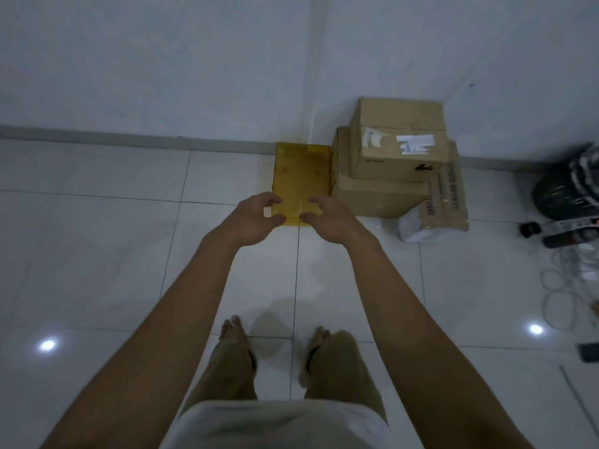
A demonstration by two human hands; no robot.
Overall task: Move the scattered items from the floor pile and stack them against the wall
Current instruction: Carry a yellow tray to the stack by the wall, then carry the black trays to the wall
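A translucent yellow plastic box lies on the white tiled floor, its far end against the wall's baseboard. My left hand grips its near left corner, fingers curled over the edge. My right hand holds the near right part, thumb and fingers curled round the edge. Just right of the yellow box stand two stacked cardboard boxes: a smaller one with white labels on a larger one, both in the corner against the wall.
A torn cardboard piece and a white bag lie at the stack's right. Further right are a dark round object, white cables and small dark gadgets. My bare feet stand on the tiles.
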